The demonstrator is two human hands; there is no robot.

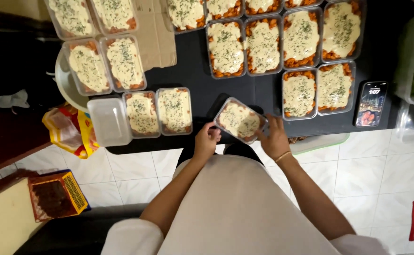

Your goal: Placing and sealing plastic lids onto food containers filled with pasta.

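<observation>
A clear rectangular food container, filled with orange pasta under white sauce and green herbs, sits tilted near the front edge of the black table. My left hand grips its near left corner and my right hand holds its right end. Two filled containers stand side by side just left of my left hand, and an empty clear container sits beyond them at the table's edge.
Several more filled containers cover the back and right of the table. A phone lies at the right. A flat cardboard piece lies at the back left. An orange basket and a snack bag are at the lower left.
</observation>
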